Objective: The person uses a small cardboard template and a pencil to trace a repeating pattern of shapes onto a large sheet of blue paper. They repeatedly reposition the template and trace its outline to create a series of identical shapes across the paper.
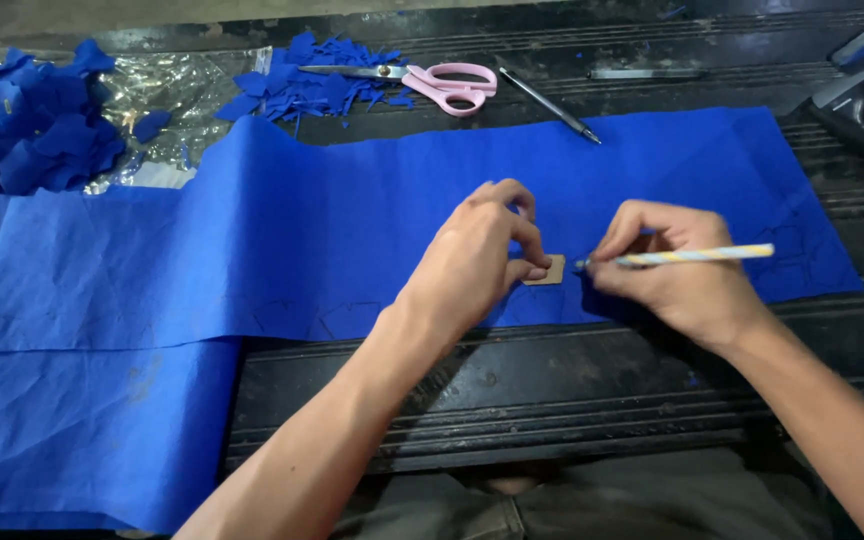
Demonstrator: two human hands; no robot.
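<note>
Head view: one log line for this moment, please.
left hand: pins tan template on blue fabric | right hand: holds striped pencil, tip at template edge | pink scissors: idle, far side

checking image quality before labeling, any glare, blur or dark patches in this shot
Head view: glare on the crinkled clear plastic at upper left; the blue fabric is evenly lit and sharp; left hand and right hand show no motion blur; the dark table near the bottom edge falls into shadow.

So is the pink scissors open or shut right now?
Shut: the pink-handled scissors lie flat behind the blue fabric, blades together as one strip and handle loops side by side.
</note>
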